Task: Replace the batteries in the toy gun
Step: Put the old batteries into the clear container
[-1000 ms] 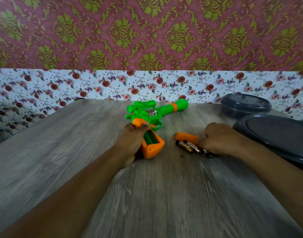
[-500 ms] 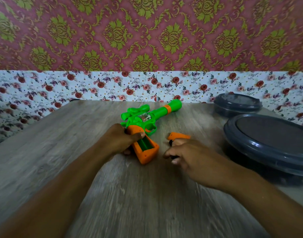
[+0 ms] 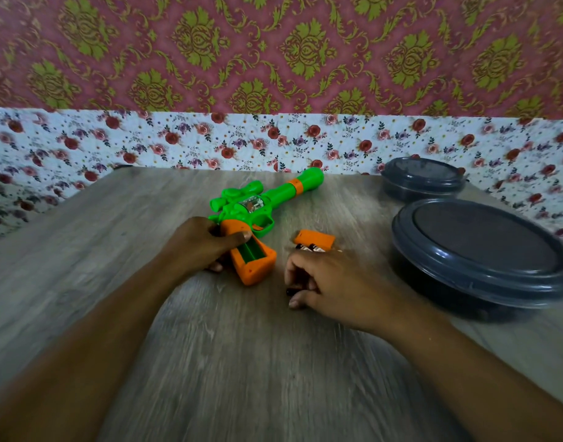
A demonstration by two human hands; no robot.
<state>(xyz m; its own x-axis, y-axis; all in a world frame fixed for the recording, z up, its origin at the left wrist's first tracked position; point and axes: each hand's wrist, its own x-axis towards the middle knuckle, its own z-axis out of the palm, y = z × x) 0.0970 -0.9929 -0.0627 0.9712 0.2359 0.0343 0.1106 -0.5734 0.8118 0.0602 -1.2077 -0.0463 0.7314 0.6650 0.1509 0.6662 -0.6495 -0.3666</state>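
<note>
Gripping the orange grip of the green plastic toy gun (image 3: 258,207) lying on the grey wood-grain worktop (image 3: 242,362), the left hand (image 3: 199,242) hides its rear; the right hand (image 3: 321,282) curls round a dark, mostly hidden battery (image 3: 289,291), covering others (image 3: 309,248) beside the orange cover (image 3: 315,239).

A room in a home.
Patterned wallpaper (image 3: 274,52), a flowered strip (image 3: 210,141) beneath it, and lidded plastic containers (image 3: 481,250) on a wood-grain table (image 3: 242,362).

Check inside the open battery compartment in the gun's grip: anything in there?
The battery compartment in the toy gun shows bare green walls, no battery. The left hand covers its upper end. The right hand pinches one battery.
</note>
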